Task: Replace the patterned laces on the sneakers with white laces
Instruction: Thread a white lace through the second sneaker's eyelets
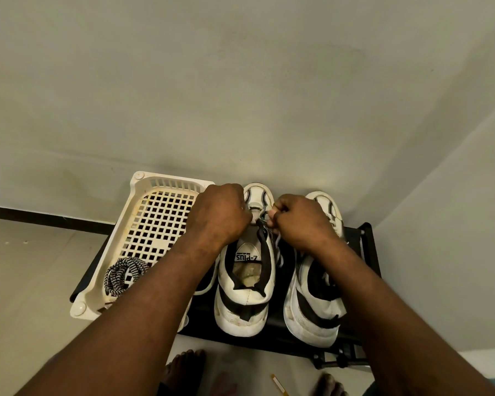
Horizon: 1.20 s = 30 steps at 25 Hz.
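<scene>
Head view: both hands are working close together at the twelve-o'clock end of the middle sneaker (245, 284), its long axis running six to twelve. Right hand (300, 221) is pinching the pale lace (265, 224). Left hand (220, 212) is curling, its grip hidden. Patterned lace (126, 274) is lying coiled in the basket (139, 184), at eight o'clock.

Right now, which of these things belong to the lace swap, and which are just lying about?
In the job:
left hand
right hand, pinching a lace
middle sneaker
right sneaker
patterned lace, coiled in the basket

Lying about:
the basket itself
black rack under the sneakers
yellow stick on the floor
</scene>
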{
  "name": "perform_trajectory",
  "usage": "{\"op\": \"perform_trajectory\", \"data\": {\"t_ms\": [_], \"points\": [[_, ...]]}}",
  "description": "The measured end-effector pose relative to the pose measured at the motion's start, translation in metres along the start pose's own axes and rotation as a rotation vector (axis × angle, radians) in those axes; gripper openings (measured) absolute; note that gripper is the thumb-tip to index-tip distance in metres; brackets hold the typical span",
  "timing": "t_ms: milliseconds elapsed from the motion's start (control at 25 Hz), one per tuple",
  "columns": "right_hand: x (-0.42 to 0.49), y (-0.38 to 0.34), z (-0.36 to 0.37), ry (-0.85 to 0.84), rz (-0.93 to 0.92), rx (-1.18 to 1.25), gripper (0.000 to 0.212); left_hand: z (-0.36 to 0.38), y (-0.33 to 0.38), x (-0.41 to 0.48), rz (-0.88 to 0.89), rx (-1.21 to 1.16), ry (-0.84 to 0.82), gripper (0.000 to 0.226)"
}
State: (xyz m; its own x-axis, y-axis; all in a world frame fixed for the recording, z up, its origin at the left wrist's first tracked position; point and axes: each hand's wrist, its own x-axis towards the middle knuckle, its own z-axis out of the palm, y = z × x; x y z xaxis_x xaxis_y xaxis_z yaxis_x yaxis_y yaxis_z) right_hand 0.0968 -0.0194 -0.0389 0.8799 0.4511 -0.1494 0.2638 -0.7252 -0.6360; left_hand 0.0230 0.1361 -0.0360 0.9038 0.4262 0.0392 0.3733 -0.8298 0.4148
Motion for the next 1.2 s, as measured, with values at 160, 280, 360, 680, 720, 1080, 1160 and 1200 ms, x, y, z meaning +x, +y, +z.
{"op": "perform_trajectory", "data": {"t_ms": [160,280,360,680,720,1080,1160,1200], "points": [[-0.012,-0.007,-0.018,-0.115,0.188,0.712,0.018,-0.001,-0.001,0.002,-0.02,-0.031,-0.001,0.011],[-0.018,-0.007,-0.02,-0.138,0.187,0.89,0.019,-0.001,0.0,0.002,-0.034,-0.042,0.019,0.009],[-0.018,-0.004,-0.019,-0.152,0.176,0.98,0.019,-0.001,-0.002,0.002,-0.056,-0.052,0.032,0.01],[-0.026,-0.015,-0.018,0.038,0.039,0.456,0.008,-0.011,-0.002,-0.002,-0.137,-0.252,0.089,0.02],[-0.03,-0.016,-0.022,0.099,0.024,0.409,0.004,-0.015,-0.001,-0.004,-0.159,-0.379,0.099,0.021],[-0.081,-0.057,-0.077,0.083,-0.165,0.791,0.017,-0.085,0.03,-0.042,-0.106,-1.161,-0.047,0.017],[-0.091,-0.079,-0.098,0.072,-0.231,0.832,0.017,-0.117,0.046,-0.046,-0.038,-1.198,-0.045,0.018],[-0.095,-0.091,-0.111,0.063,-0.26,0.842,0.016,-0.136,0.055,-0.047,-0.001,-1.231,-0.036,0.019]]}}
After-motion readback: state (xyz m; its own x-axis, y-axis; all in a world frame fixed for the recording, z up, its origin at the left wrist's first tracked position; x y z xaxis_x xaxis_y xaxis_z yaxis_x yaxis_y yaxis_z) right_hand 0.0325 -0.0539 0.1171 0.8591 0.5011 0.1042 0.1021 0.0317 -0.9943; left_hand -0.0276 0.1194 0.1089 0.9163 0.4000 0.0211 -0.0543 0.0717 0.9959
